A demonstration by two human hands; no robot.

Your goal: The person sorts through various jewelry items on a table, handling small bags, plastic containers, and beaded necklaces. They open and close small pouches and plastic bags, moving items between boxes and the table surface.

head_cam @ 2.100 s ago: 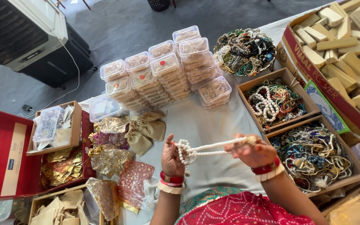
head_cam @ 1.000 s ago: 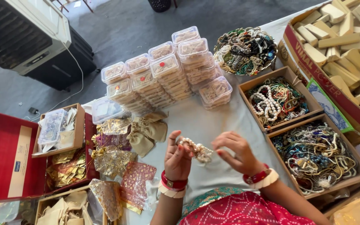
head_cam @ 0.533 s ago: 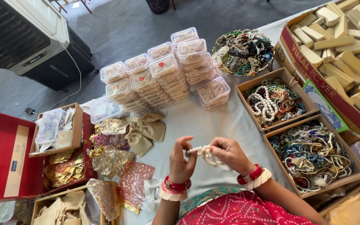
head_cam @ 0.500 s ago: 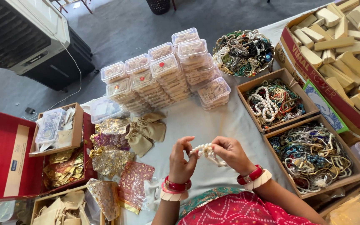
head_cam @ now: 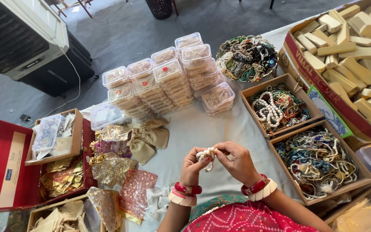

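A bunched string of white pearl beads [head_cam: 206, 155] is held between both my hands, low over the pale cloth-covered table [head_cam: 220, 124]. My left hand [head_cam: 191, 166] pinches one side of the bunch. My right hand [head_cam: 238, 162] grips the other side with its fingers curled over it. Both wrists wear red and white bangles. Directly to the right of my right hand sits a cardboard box of mixed bead necklaces [head_cam: 318, 161].
Stacks of clear lidded boxes [head_cam: 164, 81] stand at the back. A second bead box [head_cam: 278, 105], a round tray of jewellery [head_cam: 246, 58] and a carton of beige blocks [head_cam: 348, 47] lie right. Fabric pouches [head_cam: 147, 137] and a red case [head_cam: 5, 167] lie left.
The pearl string was stretched out between my hands, and it is now gathered into a small bunch. My hands have come close together near the table's middle.
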